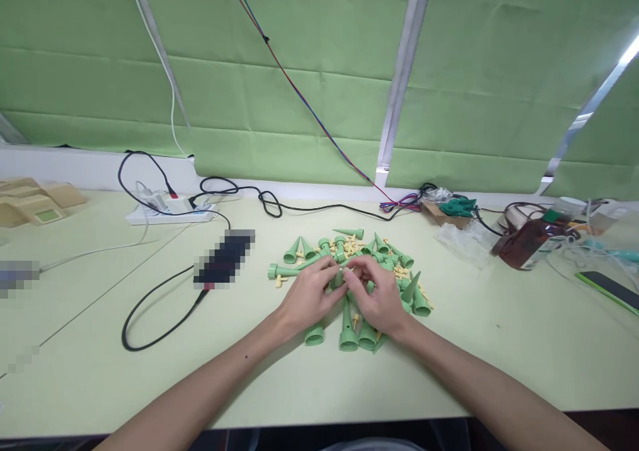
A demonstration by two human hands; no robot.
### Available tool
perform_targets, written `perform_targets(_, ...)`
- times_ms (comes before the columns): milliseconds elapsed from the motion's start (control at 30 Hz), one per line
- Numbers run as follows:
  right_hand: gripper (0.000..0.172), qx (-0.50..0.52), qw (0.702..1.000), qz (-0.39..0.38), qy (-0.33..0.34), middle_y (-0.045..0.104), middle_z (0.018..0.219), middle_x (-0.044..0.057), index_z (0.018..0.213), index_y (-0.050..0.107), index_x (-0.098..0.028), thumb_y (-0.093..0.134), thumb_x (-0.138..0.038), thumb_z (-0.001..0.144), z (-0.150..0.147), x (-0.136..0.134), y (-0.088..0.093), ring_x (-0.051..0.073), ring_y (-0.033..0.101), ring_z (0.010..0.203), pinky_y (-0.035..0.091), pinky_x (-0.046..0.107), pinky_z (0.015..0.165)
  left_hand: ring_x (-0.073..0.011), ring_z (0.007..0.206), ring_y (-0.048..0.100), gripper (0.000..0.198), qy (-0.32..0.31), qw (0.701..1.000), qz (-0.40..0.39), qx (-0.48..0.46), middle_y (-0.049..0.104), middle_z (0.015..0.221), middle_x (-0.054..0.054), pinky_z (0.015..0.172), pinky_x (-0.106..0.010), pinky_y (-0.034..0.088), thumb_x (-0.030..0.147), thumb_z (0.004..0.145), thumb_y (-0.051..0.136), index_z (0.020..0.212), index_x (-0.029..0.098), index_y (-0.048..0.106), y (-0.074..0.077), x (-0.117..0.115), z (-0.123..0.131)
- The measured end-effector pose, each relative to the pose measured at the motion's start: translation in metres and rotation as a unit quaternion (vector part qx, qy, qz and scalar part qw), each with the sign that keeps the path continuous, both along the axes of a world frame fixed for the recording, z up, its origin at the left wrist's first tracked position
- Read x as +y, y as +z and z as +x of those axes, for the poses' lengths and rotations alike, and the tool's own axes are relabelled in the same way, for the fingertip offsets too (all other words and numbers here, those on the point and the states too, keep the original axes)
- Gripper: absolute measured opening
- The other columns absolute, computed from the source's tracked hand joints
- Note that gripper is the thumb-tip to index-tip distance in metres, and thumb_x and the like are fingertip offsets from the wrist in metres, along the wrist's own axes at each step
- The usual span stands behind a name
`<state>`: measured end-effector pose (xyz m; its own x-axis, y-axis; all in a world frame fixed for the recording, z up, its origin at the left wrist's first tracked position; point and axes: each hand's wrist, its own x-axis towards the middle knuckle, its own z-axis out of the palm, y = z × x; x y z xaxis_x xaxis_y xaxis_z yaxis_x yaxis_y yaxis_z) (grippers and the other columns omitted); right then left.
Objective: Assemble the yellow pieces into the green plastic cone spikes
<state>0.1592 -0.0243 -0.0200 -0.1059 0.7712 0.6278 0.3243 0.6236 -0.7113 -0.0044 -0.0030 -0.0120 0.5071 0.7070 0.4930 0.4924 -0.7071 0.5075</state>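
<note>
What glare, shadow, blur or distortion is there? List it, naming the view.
Head view: glare whitens the slanting silvery metal strip at right; head view: coarse pixel blocks cover the black rectangular device; head view: deep shadow lies below the front edge of the pale-green table; head view: detail between the left hand and right hand is too small to make out.

Head-worn, looking forward and down from close behind and above the left hand (314, 295) and right hand (377, 298), across the surface (100, 344) to green blinds (324, 25).
</note>
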Motion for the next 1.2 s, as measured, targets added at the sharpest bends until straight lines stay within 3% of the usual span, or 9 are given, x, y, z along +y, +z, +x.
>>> perform_targets(167, 0.015, -0.020, 0.999, 0.028, 0.011, 0.054, 0.066, -0.001, 0.101, 0.057, -0.019, 0.055, -0.030, 0.092, -0.002, -0.001, -0.003, 0.013, 0.049, 0.055, 0.043, 0.026, 0.053, -0.0149, 0.075, 0.054, 0.015, -0.005, 1.000, -0.008, 0.008, 0.056, 0.087, -0.003, 0.063, -0.027, 0.043, 0.024, 0.091, 0.055, 0.083, 0.017, 0.065, -0.003, 0.003, -0.001)
perform_targets(367, 0.012, -0.051, 0.994, 0.096, 0.029, 0.058, 0.071, 0.001, 0.101, 0.059, -0.018, 0.051, -0.023, 0.094, -0.006, -0.001, -0.006, 0.013, 0.051, 0.058, 0.044, 0.025, 0.054, -0.0134, 0.070, 0.051, 0.015, 0.010, 1.000, -0.010, 0.022, 0.054, 0.081, -0.002, 0.062, -0.026, 0.042, 0.013, 0.087, 0.054, 0.074, 0.015, 0.061, -0.006, 0.004, -0.002)
perform_targets(900, 0.007, -0.050, 0.991, 0.121, -0.021, 0.057, 0.071, 0.000, 0.094, 0.058, -0.018, 0.051, -0.017, 0.094, -0.009, -0.002, -0.010, 0.012, 0.052, 0.060, 0.045, 0.024, 0.056, -0.0130, 0.069, 0.049, 0.009, 0.006, 1.000, -0.001, 0.020, 0.051, 0.078, -0.001, 0.057, -0.024, 0.037, 0.012, 0.084, 0.054, 0.077, 0.016, 0.059, -0.003, -0.002, 0.002)
perform_targets(1000, 0.006, -0.033, 0.991, 0.123, -0.043, 0.057, 0.071, 0.000, 0.093, 0.058, -0.017, 0.052, -0.017, 0.093, -0.009, -0.001, -0.008, 0.012, 0.054, 0.059, 0.047, 0.024, 0.056, -0.0131, 0.070, 0.050, 0.005, 0.003, 1.000, -0.003, 0.002, 0.053, 0.085, -0.002, 0.057, -0.024, 0.038, 0.015, 0.087, 0.053, 0.086, 0.017, 0.058, 0.000, -0.005, 0.003)
perform_targets(1100, 0.005, -0.010, 0.990, 0.123, -0.070, 0.058, 0.072, 0.000, 0.092, 0.057, -0.018, 0.052, -0.016, 0.093, -0.009, -0.001, -0.006, 0.012, 0.056, 0.059, 0.048, 0.024, 0.057, -0.0124, 0.069, 0.050, 0.019, 0.006, 1.000, 0.007, -0.015, 0.055, 0.097, -0.004, 0.059, -0.025, 0.041, 0.016, 0.086, 0.054, 0.105, 0.019, 0.055, 0.005, -0.009, 0.003)
perform_targets(1200, 0.005, 0.017, 0.988, 0.124, -0.094, 0.059, 0.073, 0.000, 0.092, 0.056, -0.018, 0.052, -0.015, 0.093, -0.007, 0.000, -0.005, 0.011, 0.056, 0.058, 0.047, 0.023, 0.054, -0.0099, 0.062, 0.046, 0.025, 0.007, 0.998, 0.036, -0.049, 0.055, 0.098, -0.004, 0.058, -0.025, 0.041, 0.017, 0.085, 0.056, 0.109, 0.019, 0.050, 0.007, -0.013, 0.004)
